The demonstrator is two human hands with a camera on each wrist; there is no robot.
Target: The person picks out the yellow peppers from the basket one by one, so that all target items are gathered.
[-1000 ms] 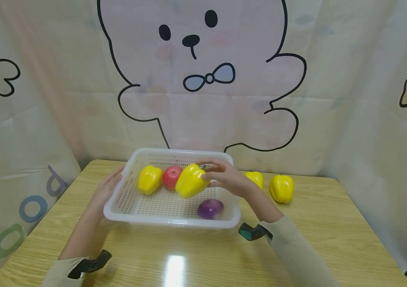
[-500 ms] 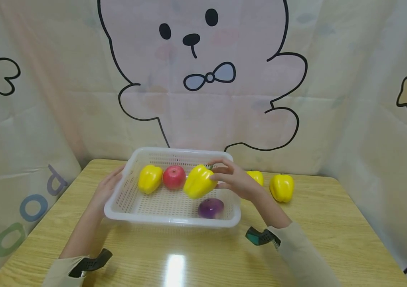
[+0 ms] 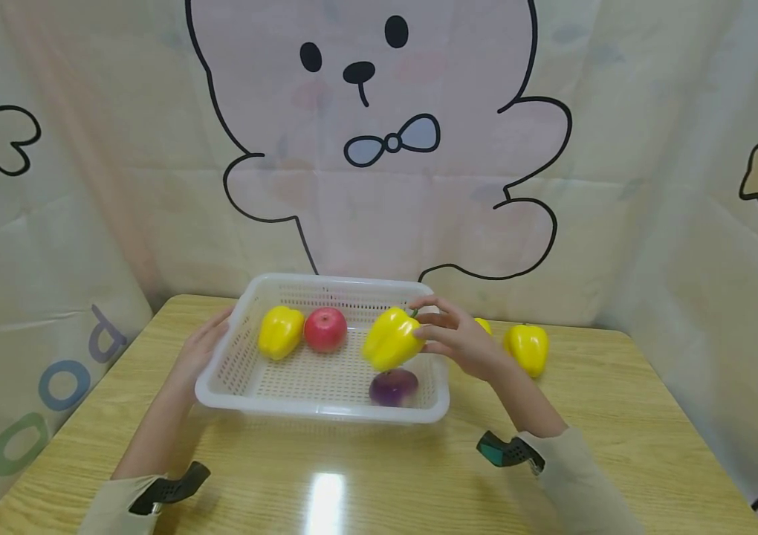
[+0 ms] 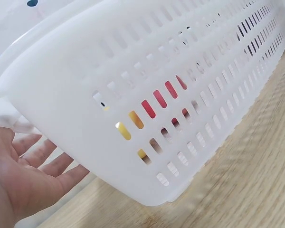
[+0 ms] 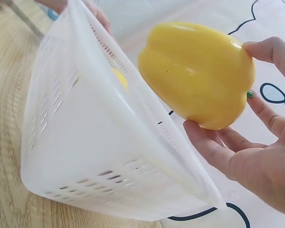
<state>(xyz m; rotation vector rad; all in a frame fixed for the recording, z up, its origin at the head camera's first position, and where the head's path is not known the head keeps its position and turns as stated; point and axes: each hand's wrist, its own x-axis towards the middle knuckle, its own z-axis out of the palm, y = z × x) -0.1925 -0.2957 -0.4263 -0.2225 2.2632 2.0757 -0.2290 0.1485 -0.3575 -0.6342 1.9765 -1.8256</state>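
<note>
My right hand (image 3: 462, 340) pinches a yellow bell pepper (image 3: 393, 339) near its stem end, above the right part of a white plastic basket (image 3: 325, 411). In the right wrist view, thumb and fingertips grip the glossy pepper (image 5: 194, 71) at its green-stemmed end, beside the basket rim. My left hand (image 3: 203, 349) rests on the basket's left end; the left wrist view shows its fingers (image 4: 54, 166) extended along the end wall. Inside the basket are another yellow bell pepper (image 3: 281, 333), a red apple (image 3: 325, 330) and a purple, onion-like vegetable (image 3: 394, 388), partly overlapped by the held pepper.
On the wooden table (image 3: 593, 431), right of the basket, sits a yellow bell pepper (image 3: 527, 349). Another yellow pepper (image 3: 483, 325) is mostly hidden behind my right hand. A printed curtain (image 3: 379, 215) hangs along the table's back edge.
My right hand has moved right with the yellow bell pepper, away from the apple, which now shows whole. The left hand and basket have stayed in place.
</note>
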